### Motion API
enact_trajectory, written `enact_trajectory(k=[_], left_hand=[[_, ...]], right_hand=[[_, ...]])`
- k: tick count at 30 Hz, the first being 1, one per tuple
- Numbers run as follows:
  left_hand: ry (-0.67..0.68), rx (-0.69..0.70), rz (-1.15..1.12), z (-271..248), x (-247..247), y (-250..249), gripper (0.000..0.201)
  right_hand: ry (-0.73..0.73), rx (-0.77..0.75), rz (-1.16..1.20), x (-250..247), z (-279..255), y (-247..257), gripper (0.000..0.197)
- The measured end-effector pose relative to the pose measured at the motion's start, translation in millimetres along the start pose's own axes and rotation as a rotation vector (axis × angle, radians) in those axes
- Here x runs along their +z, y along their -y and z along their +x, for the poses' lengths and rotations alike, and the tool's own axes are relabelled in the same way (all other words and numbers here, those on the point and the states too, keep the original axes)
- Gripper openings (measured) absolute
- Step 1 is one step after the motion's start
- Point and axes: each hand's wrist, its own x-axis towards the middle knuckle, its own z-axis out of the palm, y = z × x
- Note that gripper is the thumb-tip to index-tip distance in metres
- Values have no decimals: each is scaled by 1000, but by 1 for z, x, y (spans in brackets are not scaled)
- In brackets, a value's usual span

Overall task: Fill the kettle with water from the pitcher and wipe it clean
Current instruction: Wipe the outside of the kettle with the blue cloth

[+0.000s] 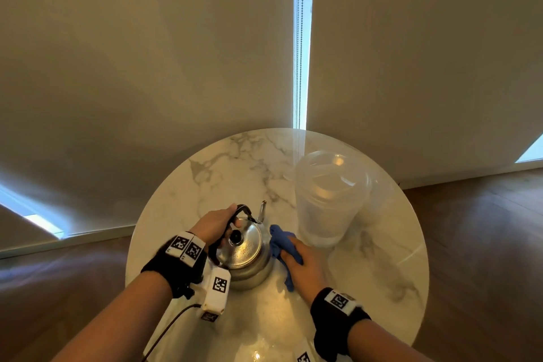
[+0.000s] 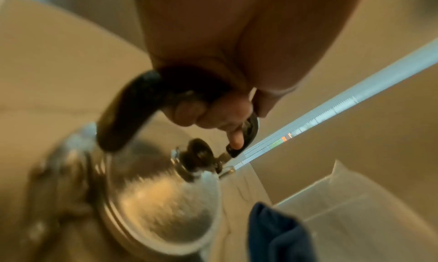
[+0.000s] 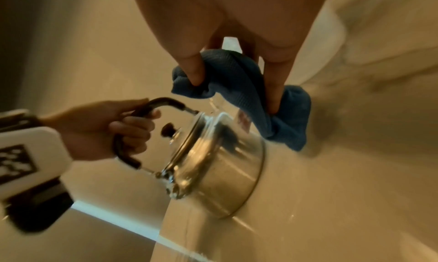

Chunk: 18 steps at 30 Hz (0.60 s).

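A round marble table [image 1: 205, 173] fills the lower middle of the head view, with pale blinds behind it. On its right half stands a clear plastic pitcher [image 1: 329, 200], upright and well apart from both hands.

Near the front edge of the table sits a steel kettle [image 1: 249, 253], upright, its lid on, and its spout [image 1: 261, 210] pointing away from the person. Water beads show on its dome.

The left hand [image 1: 216, 225] reaches in from the kettle's left, and its fingers are curled tightly round the black arched handle [image 3: 151, 106], steadying the kettle on the table.

The right hand [image 1: 305, 264] lies just to the kettle's right, resting on the tabletop. Its fingers [image 3: 195, 75] pinch a bunched blue cloth [image 3: 239, 90], which lies against the table and close beside the kettle's right wall; whether it touches the metal cannot be told.

So the kettle lies directly left of the cloth hand, with the right hand nearer the unwiped side. The filling looks done, judging by the closed lid. The wipe likely calls for a short sweep leftward onto the kettle's side and up over the wet dome while the left hand holds it still.
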Motion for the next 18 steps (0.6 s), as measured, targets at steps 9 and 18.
enact_trajectory(k=[9,18], left_hand=[[-230,438,370,-31,-22,35,19],[-286,535,564,-29,-17,42,35]], right_hand=[[175,-127,-446,85,-19,22,47],[197,-275,-476,59,-13,-14,46]])
